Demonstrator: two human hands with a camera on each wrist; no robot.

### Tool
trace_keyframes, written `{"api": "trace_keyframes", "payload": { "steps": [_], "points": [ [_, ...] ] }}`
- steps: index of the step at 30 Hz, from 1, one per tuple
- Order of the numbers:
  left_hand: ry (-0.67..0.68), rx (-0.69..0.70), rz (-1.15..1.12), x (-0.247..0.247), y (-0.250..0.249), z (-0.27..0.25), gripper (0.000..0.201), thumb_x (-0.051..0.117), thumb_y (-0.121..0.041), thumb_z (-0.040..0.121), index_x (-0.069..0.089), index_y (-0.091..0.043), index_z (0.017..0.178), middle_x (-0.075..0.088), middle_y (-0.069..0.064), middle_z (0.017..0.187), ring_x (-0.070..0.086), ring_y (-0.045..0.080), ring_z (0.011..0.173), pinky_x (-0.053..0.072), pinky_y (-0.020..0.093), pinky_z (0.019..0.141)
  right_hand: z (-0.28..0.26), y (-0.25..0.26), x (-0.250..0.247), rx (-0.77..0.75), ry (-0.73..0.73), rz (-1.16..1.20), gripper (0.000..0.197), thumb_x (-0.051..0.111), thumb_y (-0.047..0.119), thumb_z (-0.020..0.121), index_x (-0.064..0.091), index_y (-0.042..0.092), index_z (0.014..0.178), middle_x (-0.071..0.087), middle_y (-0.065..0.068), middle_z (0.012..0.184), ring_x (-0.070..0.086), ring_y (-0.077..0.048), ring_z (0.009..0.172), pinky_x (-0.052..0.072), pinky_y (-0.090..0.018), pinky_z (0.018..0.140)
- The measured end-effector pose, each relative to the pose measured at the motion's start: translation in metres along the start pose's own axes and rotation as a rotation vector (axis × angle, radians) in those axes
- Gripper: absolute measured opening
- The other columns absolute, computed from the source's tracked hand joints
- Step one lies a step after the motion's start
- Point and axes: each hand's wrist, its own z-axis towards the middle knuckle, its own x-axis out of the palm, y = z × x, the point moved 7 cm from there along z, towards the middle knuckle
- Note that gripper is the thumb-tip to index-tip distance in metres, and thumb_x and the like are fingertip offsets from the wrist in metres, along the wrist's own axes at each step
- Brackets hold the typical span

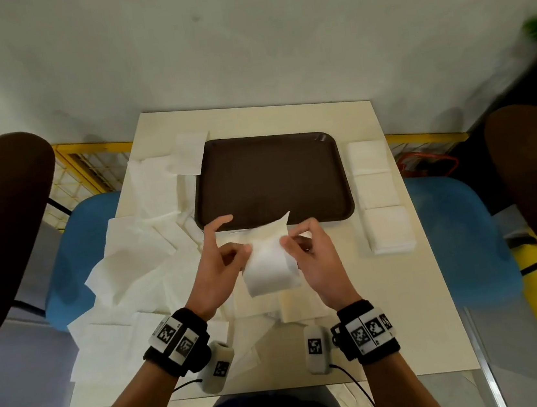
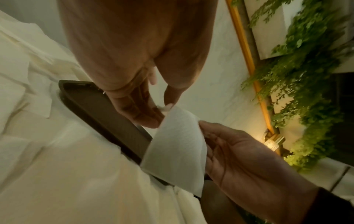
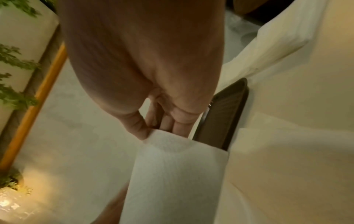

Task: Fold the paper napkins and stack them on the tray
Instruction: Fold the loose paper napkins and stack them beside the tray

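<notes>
Your hands, left hand point(image 1: 216, 270) and right hand point(image 1: 315, 262), are pinching a napkin point(image 1: 269, 265) just before the tray point(image 1: 271, 179), hiding its top edge, long axis hanging downward.

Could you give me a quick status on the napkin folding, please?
Left hand and right hand both pinch one napkin, lifted before the tray. Tray bare; folded stacks sit right of it. Nothing in the way.

The left hand point(image 2: 134, 84) and right hand point(image 2: 239, 153) pinch a white napkin point(image 2: 176, 145) — apparently above the brown tray's point(image 2: 99, 109) near rim.
</notes>
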Motion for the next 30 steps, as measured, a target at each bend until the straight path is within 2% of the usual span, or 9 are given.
{"api": "trace_keyframes", "payload": {
  "steps": [3, 7, 10, 14, 17, 19, 23, 26, 30],
  "points": [
    [0.061, 0.172, 0.136, -0.001, -0.021, 0.003, 0.041, 0.055, 0.01, 0.101, 0.069, -0.02, 0.126, 0.07, -0.007, 0.127, 0.069, 0.019, 0.104, 0.06, 0.035, 0.089, -0.005, 0.019, -0.004, -0.028, 0.015, 0.01, 0.025, 0.072, 0.029, 0.105, 0.057, 0.028, 0.125, 0.078, 0.001, 0.107, 0.076, -0.02, 0.096, 0.062, -0.041, 0.08],
    [0.058, 0.297, 0.486, 0.001, -0.03, 0.006, 0.072, 0.081, -0.003, 0.089, 0.058, -0.043, 0.145, 0.045, -0.008, 0.131, 0.056, 0.004, 0.112, 0.053, 0.017, 0.095, -0.009, 0.045, -0.006, -0.038, 0.02, 0.025, 0.03, 0.071, 0.028, 0.106, 0.058, 0.033, 0.132, 0.08, -0.003, 0.108, 0.078, -0.024, 0.1, 0.065, -0.054, 0.087],
    [-0.008, 0.394, 0.57, 0.006, -0.04, 0.008, 0.072, 0.09, -0.022, 0.085, 0.059, -0.04, 0.147, 0.034, -0.001, 0.132, 0.043, 0.015, 0.123, 0.044, 0.018, 0.107, -0.009, 0.062, -0.007, -0.075, 0.001, 0.009, 0.036, 0.074, 0.025, 0.104, 0.058, 0.037, 0.134, 0.077, 0.003, 0.119, 0.078, -0.021, 0.099, 0.065, -0.044, 0.085],
    [-0.001, 0.474, 0.461, 0.005, -0.06, 0.015, 0.037, 0.079, -0.015, 0.095, 0.075, -0.026, 0.131, 0.052, -0.003, 0.141, 0.052, 0.012, 0.133, 0.045, 0.024, 0.11, -0.012, 0.079, -0.007, -0.112, 0.051, -0.025, 0.026, 0.073, 0.026, 0.104, 0.068, 0.034, 0.129, 0.071, 0.015, 0.126, 0.073, -0.012, 0.092, 0.055, -0.03, 0.078],
    [0.007, 0.331, 0.285, -0.004, -0.06, 0.023, 0.027, 0.071, -0.009, 0.097, 0.078, -0.018, 0.121, 0.073, -0.006, 0.125, 0.07, 0.011, 0.115, 0.058, 0.042, 0.097, -0.014, 0.083, -0.007, -0.098, 0.16, 0.0, 0.012, 0.077, 0.025, 0.101, 0.078, 0.022, 0.113, 0.077, 0.004, 0.114, 0.073, -0.018, 0.105, 0.058, -0.044, 0.086],
    [0.086, 0.153, 0.118, -0.003, -0.054, 0.026, 0.027, 0.064, -0.001, 0.101, 0.079, -0.015, 0.119, 0.079, 0.002, 0.114, 0.075, 0.025, 0.108, 0.061, 0.052, 0.094, -0.013, 0.088, -0.009, -0.103, 0.181, 0.019, 0.009, 0.078, 0.021, 0.1, 0.081, 0.02, 0.109, 0.079, 0.0, 0.111, 0.074, -0.022, 0.111, 0.061, -0.051, 0.087],
    [0.201, -0.072, -0.132, 0.006, -0.051, 0.018, 0.03, 0.055, 0.001, 0.107, 0.074, -0.007, 0.128, 0.078, 0.013, 0.122, 0.074, 0.033, 0.116, 0.059, 0.053, 0.102, -0.005, 0.096, -0.015, -0.164, 0.097, -0.088, 0.015, 0.073, 0.019, 0.104, 0.083, 0.026, 0.112, 0.081, 0.012, 0.111, 0.073, -0.006, 0.11, 0.056, -0.027, 0.091],
    [0.227, -0.155, -0.206, 0.011, -0.052, 0.015, 0.031, 0.049, -0.001, 0.11, 0.071, -0.005, 0.132, 0.076, 0.011, 0.127, 0.072, 0.031, 0.122, 0.058, 0.048, 0.105, -0.001, 0.095, -0.011, -0.19, 0.078, -0.158, 0.021, 0.067, 0.018, 0.107, 0.082, 0.028, 0.118, 0.079, 0.019, 0.116, 0.071, -0.001, 0.116, 0.055, -0.022, 0.1],
    [0.265, -0.21, -0.319, 0.016, -0.061, 0.011, 0.036, 0.04, -0.001, 0.113, 0.067, -0.004, 0.136, 0.074, 0.012, 0.132, 0.07, 0.029, 0.125, 0.058, 0.044, 0.104, 0.0, 0.092, -0.008, -0.244, 0.0, -0.269, 0.02, 0.074, 0.018, 0.103, 0.081, 0.031, 0.116, 0.079, 0.02, 0.108, 0.073, -0.001, 0.105, 0.056, -0.015, 0.09]
  ]
}}
